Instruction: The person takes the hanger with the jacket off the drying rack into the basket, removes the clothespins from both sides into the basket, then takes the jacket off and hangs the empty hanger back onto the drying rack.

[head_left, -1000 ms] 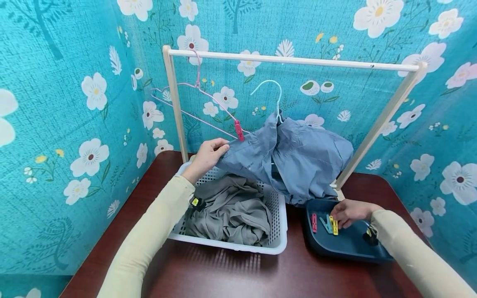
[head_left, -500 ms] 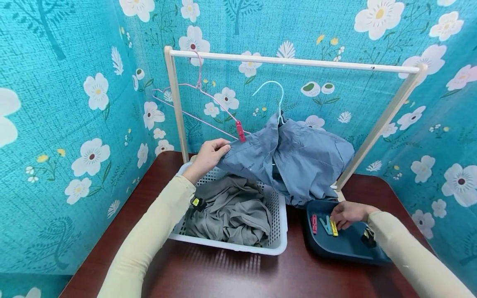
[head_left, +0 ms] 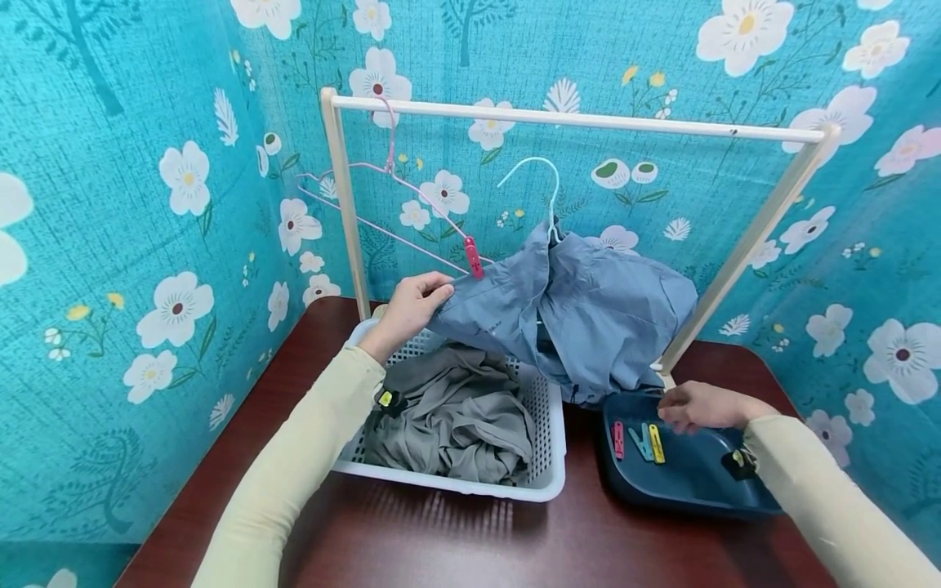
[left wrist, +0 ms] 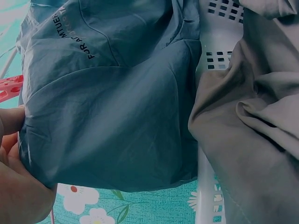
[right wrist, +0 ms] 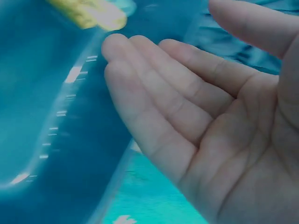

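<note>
My left hand (head_left: 412,314) pinches the edge of a blue-grey garment (head_left: 617,310) between thumb and fingers; the left wrist view shows dark lettering on the cloth (left wrist: 107,121). Right by those fingertips, a red clothespin (head_left: 474,257) sits on the pink hanger (head_left: 430,204) at the garment's edge. The hook of a light blue hanger (head_left: 553,192) rises out of the garment, below the rail. Over the dark blue tray (head_left: 706,482), my right hand (head_left: 706,405) holds nothing, its fingers lightly bent and thumb apart. Close to it lie a yellow clothespin (head_left: 657,443), a teal clothespin (head_left: 641,442) and a red clothespin (head_left: 618,440).
A wooden rack with a white rail (head_left: 588,119) spans the back of the dark red table (head_left: 441,547). Under the garment stands a white perforated basket (head_left: 547,482) with crumpled grey cloth (head_left: 463,416) inside. A flowered turquoise curtain (head_left: 184,90) surrounds the table.
My right hand has moved off the yellow clothespin, up and slightly right, leaving it in the tray. That clothespin shifted a little. The left hand keeps its hold on the garment.
</note>
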Motion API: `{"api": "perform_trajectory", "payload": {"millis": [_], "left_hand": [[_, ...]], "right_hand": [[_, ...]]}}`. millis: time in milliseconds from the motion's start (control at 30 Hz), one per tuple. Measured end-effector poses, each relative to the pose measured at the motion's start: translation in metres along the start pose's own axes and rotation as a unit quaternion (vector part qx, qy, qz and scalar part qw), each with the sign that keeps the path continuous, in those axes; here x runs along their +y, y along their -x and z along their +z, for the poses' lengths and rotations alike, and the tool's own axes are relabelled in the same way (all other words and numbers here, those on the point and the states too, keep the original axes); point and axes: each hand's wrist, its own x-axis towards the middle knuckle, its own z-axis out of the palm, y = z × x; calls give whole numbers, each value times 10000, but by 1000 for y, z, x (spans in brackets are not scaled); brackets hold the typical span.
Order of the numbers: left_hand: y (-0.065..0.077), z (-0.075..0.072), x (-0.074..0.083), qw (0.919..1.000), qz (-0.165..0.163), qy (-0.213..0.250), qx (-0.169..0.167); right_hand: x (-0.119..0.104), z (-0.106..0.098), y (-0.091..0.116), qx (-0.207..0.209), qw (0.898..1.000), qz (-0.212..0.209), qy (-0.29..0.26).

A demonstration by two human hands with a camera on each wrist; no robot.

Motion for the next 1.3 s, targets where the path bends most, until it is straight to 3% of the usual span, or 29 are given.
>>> {"api": "perform_trajectory", "payload": {"millis": [400,633,900,1133,1300], "left_hand": [[-1,1,-1,10000,-26,64,0],[-18,4,-38,9998,135,116,84],[-16,7,-34,9998,131,-64,113],[-15,8,-35,9998,99,-72,167],[-16,8,-35,9997,148,-98,156]], "right_hand": [[-68,-6,35,-36,9962,-731,464],[-125,-12,55,179,9849,-1305,1127],[-180,-11,58,1047,9549,-2275,1597],[-218,-6,42,1739,9364,-2843,1095],[-241,3,23,2263,9114,-3365,700]]}}
